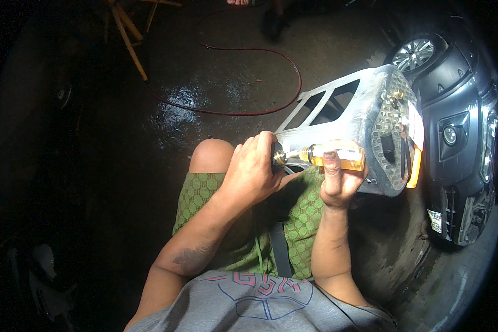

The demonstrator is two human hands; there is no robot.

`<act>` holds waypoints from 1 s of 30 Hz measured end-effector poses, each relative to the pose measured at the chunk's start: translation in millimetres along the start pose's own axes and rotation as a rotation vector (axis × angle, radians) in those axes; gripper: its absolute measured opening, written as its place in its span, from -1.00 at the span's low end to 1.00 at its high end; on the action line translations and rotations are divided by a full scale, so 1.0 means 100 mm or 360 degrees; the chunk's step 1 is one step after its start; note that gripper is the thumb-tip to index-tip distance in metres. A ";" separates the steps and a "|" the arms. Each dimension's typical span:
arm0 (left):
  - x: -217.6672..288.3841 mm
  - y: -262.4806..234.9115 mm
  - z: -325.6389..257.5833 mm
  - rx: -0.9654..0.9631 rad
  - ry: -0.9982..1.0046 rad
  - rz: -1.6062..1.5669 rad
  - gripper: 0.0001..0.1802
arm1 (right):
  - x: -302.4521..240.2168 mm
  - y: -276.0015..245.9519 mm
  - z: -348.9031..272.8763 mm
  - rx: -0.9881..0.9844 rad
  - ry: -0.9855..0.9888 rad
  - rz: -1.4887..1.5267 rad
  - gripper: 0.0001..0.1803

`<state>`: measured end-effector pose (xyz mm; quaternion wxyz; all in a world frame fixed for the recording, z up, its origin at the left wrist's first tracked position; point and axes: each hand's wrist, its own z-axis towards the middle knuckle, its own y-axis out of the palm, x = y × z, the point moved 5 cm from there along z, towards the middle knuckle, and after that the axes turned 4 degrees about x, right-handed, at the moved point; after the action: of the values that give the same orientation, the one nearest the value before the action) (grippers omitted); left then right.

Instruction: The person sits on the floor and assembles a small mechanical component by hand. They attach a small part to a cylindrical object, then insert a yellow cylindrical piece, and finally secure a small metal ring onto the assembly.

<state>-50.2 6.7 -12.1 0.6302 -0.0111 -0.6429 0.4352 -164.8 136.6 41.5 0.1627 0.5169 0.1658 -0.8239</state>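
My right hand grips a small clear bottle of yellow-orange liquid, held sideways with its neck pointing left. My left hand is closed over the dark cap at the bottle's mouth. Both hands are in front of a grey perforated plastic crate that lies tipped on its side just beyond my raised left knee. I am seated, wearing green patterned shorts.
A grey car's front end with wheel and headlight stands close on the right. A red hose loops across the wet dark floor ahead. Wooden legs stand far left. Another person's feet show at the top.
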 end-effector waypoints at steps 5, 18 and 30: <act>0.00 0.00 0.00 0.0013 0.0009 -0.0006 -0.44 | -0.08 0.02 0.02 -0.0070 -0.0289 0.0018 -0.82; -0.01 0.02 0.00 0.0015 0.0011 0.0004 -0.44 | -0.03 0.04 0.00 0.0012 -0.0138 0.0169 -0.79; -0.01 0.02 0.00 -0.0008 -0.0015 -0.0006 -0.43 | 0.08 -0.02 0.01 0.0073 0.0088 0.0027 -0.78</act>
<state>-50.7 7.5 -13.8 0.6279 -0.0094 -0.6471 0.4323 -169.7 137.1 34.9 0.1531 0.5445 0.1468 -0.8115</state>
